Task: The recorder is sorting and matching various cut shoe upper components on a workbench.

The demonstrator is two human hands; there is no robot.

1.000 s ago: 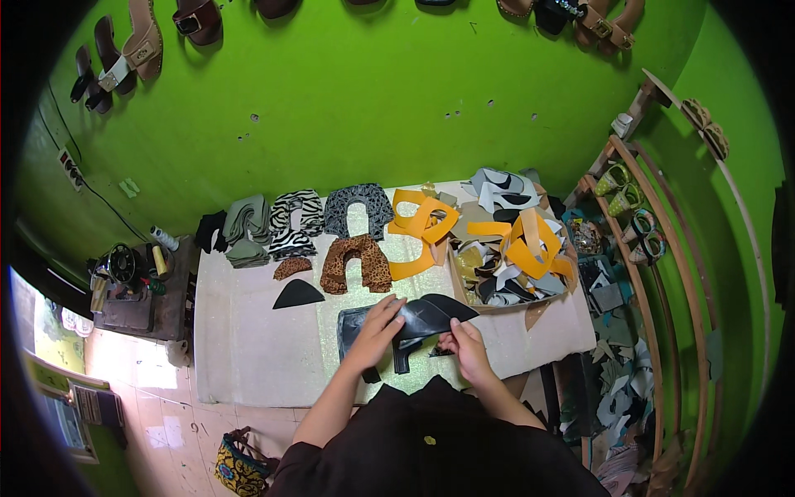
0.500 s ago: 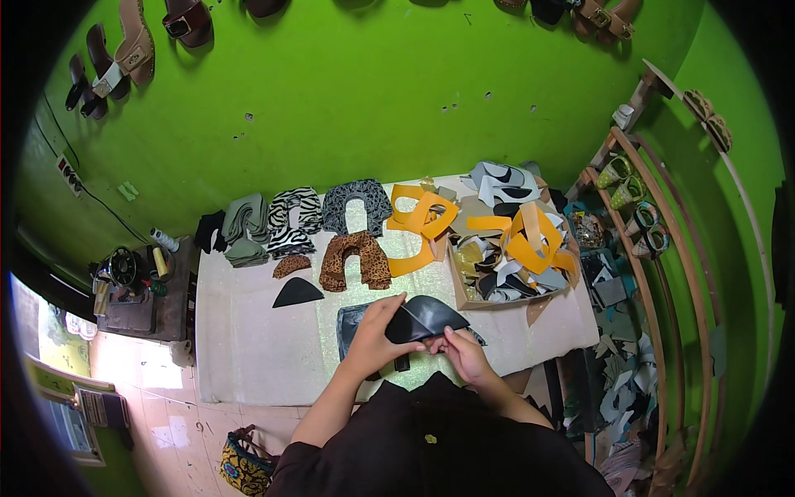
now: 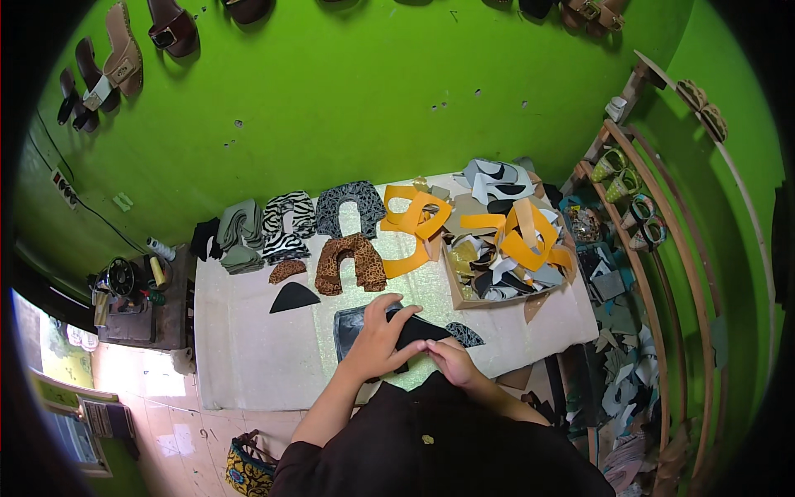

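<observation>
Plainly, the right hand (image 3: 451,361) is bent inward close to the shirt (image 3: 422,414), its grip narrow: the fingertips draw together at the lower edge of the black piece (image 3: 420,329). Whether that edge is caught between them, I cannot tell. The left hand (image 3: 377,344) reaches across from the other side, thumb set wide of the fingers, its thumb tip close by the right fingertips. Its fingers lie over the left part of the piece; whether they grip it cannot be told. The piece is between the two hands, above the near part of the table (image 3: 248,356).

Under and beside the left hand lies a dark sheet (image 3: 348,325). A patterned piece (image 3: 466,334) shows just right of the black one.

Farther up the table lie a black wedge (image 3: 294,299), a small leopard piece (image 3: 287,272) and a leopard stack (image 3: 356,258). To the right, a box (image 3: 465,304) is heaped with scraps (image 3: 513,286). Behind the leopard stack sit a grey-green stack (image 3: 241,224), a zebra stack (image 3: 288,217), a grey stack (image 3: 349,203) and orange cutouts (image 3: 414,217). Beyond rises the green wall (image 3: 331,116), with sandals (image 3: 174,29) along its top.
</observation>
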